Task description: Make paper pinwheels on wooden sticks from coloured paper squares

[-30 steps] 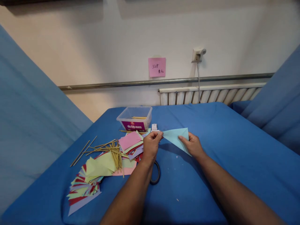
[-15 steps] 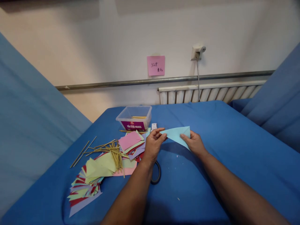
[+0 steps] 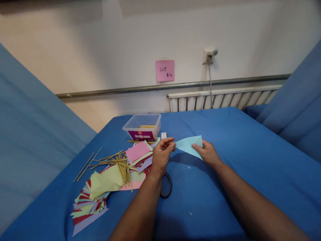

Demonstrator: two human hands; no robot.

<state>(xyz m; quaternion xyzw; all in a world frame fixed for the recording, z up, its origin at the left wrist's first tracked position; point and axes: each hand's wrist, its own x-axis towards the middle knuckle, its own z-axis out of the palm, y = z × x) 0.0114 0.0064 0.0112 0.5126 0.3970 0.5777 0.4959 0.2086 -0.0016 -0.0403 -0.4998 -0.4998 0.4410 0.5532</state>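
A light blue piece of paper (image 3: pixel 188 144), folded or rolled to a narrow point at its left end, is stretched between my two hands above the blue cloth. My left hand (image 3: pixel 162 152) pinches the pointed end between thumb and fingers. At the wide end, my right hand (image 3: pixel 207 152) grips the paper with the thumb on top. Just under my left wrist lies a black ring-shaped thing (image 3: pixel 170 187), partly hidden by the forearm. Left of my left hand is a stack of coloured paper (image 3: pixel 139 152), pink on top.
Thin tan sticks (image 3: pixel 122 169) lie across the papers at left, near a fan of coloured paper pieces (image 3: pixel 87 204). A clear plastic box (image 3: pixel 142 127) with more sticks stands behind, beside a small white box (image 3: pixel 164 135). Paper scraps dot the blue cloth (image 3: pixel 225 134).
My left fingers have closed further round the paper's pointed end, and the paper there looks narrower and more curled. My right hand keeps its hold; the view has shifted slightly.
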